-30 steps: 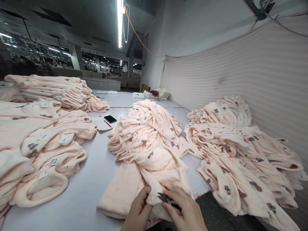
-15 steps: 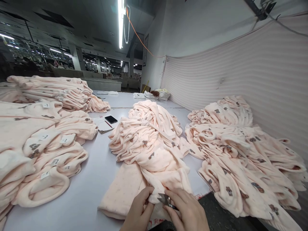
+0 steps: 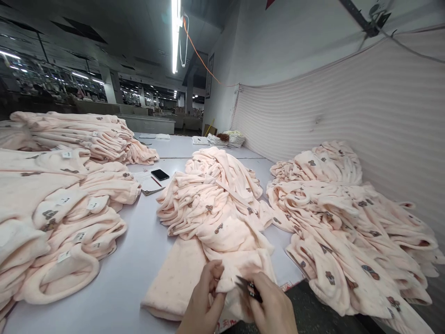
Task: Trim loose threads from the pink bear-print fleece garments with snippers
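At the table's near edge lies a pale pink fleece garment (image 3: pixel 181 278), part of a bunched heap with small bear prints. My left hand (image 3: pixel 205 297) pinches a fold of it between thumb and fingers. Dark thread snips (image 3: pixel 249 288) sit in my right hand (image 3: pixel 273 304), fingers closed around them. Their blades point left toward the pinched fold, a small gap away. The snips' handles are partly hidden by my fingers.
More pink garments (image 3: pixel 347 222) are heaped on the right, and labelled ones (image 3: pixel 79 208) on the left. A folded stack (image 3: pixel 76 134) stands behind those. A phone (image 3: pixel 160 174) and a pen (image 3: pixel 156 181) lie mid-table. Papers (image 3: pixel 234 138) are at the back.
The snips have turned and drawn slightly right, away from the fold. My left hand has lifted the pinched fabric a little and still grips it.
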A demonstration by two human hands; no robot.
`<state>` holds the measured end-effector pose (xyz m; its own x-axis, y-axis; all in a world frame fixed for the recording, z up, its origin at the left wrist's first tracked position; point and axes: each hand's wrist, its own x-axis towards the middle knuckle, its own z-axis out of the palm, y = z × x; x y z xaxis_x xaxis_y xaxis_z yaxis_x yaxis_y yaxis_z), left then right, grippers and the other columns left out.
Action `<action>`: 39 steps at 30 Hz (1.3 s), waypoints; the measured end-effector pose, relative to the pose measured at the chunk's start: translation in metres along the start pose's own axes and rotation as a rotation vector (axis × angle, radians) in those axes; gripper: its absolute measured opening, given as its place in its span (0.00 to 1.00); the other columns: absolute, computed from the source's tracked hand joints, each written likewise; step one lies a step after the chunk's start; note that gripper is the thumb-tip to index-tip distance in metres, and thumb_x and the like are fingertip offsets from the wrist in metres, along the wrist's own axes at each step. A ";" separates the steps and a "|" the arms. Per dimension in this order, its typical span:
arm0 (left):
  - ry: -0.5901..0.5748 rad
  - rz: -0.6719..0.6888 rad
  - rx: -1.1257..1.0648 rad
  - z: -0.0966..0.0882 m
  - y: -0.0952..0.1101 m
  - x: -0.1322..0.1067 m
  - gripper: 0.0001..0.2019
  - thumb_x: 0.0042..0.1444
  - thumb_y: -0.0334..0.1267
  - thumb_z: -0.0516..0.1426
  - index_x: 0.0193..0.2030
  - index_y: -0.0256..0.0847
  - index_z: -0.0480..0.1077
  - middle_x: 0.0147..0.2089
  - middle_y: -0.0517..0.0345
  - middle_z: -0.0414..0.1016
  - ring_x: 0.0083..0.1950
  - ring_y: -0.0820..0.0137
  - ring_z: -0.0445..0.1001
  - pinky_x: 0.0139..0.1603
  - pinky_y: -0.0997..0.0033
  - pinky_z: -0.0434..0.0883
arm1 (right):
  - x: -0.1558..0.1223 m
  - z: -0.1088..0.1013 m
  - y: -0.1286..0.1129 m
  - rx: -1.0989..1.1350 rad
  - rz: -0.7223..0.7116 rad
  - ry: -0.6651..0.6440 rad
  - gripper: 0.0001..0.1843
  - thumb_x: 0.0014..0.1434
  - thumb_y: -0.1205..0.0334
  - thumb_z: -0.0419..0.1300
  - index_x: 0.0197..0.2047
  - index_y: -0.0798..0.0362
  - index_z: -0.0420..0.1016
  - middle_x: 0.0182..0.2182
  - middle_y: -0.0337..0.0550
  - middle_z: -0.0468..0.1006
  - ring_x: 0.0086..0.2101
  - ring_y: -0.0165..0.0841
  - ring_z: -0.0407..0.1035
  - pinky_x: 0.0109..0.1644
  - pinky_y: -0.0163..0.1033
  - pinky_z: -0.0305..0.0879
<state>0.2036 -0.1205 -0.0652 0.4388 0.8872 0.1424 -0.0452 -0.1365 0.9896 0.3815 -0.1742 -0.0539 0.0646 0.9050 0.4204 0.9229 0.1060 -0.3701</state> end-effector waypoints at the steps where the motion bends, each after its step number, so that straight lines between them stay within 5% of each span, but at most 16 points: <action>1: -0.011 -0.047 -0.044 0.000 0.000 0.001 0.17 0.56 0.40 0.54 0.51 0.41 0.67 0.42 0.54 0.73 0.44 0.64 0.70 0.46 0.69 0.65 | 0.003 0.002 0.001 0.003 0.034 0.032 0.16 0.54 0.70 0.49 0.42 0.44 0.70 0.34 0.36 0.78 0.34 0.36 0.75 0.34 0.36 0.66; 5: -0.118 -0.314 -0.399 -0.001 0.008 0.009 0.14 0.55 0.45 0.56 0.32 0.36 0.74 0.30 0.56 0.75 0.36 0.64 0.71 0.38 0.70 0.65 | 0.022 0.005 0.002 -0.033 0.180 0.066 0.06 0.57 0.63 0.54 0.38 0.47 0.69 0.31 0.38 0.79 0.31 0.38 0.75 0.31 0.37 0.65; 8: -0.088 -0.352 -0.698 -0.002 0.017 0.015 0.12 0.54 0.41 0.57 0.35 0.34 0.76 0.34 0.53 0.79 0.41 0.61 0.73 0.45 0.67 0.66 | 0.028 -0.001 0.001 0.070 0.203 -0.043 0.02 0.58 0.61 0.56 0.35 0.47 0.70 0.31 0.37 0.79 0.33 0.36 0.75 0.32 0.35 0.66; 14: -0.234 -0.423 -1.045 -0.002 0.011 0.021 0.15 0.59 0.38 0.52 0.43 0.31 0.77 0.39 0.46 0.81 0.47 0.55 0.76 0.55 0.57 0.65 | 0.017 -0.009 0.000 0.297 0.016 -0.064 0.13 0.59 0.57 0.59 0.49 0.44 0.73 0.48 0.41 0.77 0.49 0.37 0.71 0.50 0.36 0.67; 23: -0.212 -0.452 -1.022 -0.002 0.012 0.023 0.19 0.59 0.40 0.53 0.50 0.30 0.75 0.44 0.43 0.81 0.52 0.52 0.74 0.61 0.53 0.61 | 0.024 -0.001 0.000 0.306 0.064 -0.062 0.10 0.62 0.56 0.57 0.45 0.44 0.77 0.44 0.40 0.79 0.46 0.36 0.72 0.48 0.36 0.68; 36: -0.263 -0.439 -1.090 0.001 0.016 0.025 0.18 0.61 0.38 0.51 0.50 0.30 0.75 0.44 0.45 0.81 0.53 0.55 0.73 0.62 0.56 0.59 | 0.015 0.000 -0.003 0.106 -0.146 0.026 0.14 0.59 0.62 0.58 0.49 0.45 0.72 0.38 0.41 0.79 0.37 0.38 0.74 0.39 0.38 0.71; 39: -0.264 -0.455 -1.109 0.001 0.015 0.028 0.19 0.62 0.39 0.50 0.52 0.31 0.73 0.44 0.45 0.81 0.54 0.54 0.73 0.62 0.55 0.59 | 0.012 0.002 0.006 0.165 -0.065 0.013 0.11 0.63 0.60 0.55 0.46 0.45 0.75 0.37 0.41 0.79 0.38 0.37 0.75 0.39 0.38 0.71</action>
<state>0.2162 -0.0983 -0.0465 0.7764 0.6222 -0.1009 -0.5232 0.7253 0.4474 0.3868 -0.1620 -0.0528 0.0125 0.8887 0.4583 0.8503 0.2317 -0.4725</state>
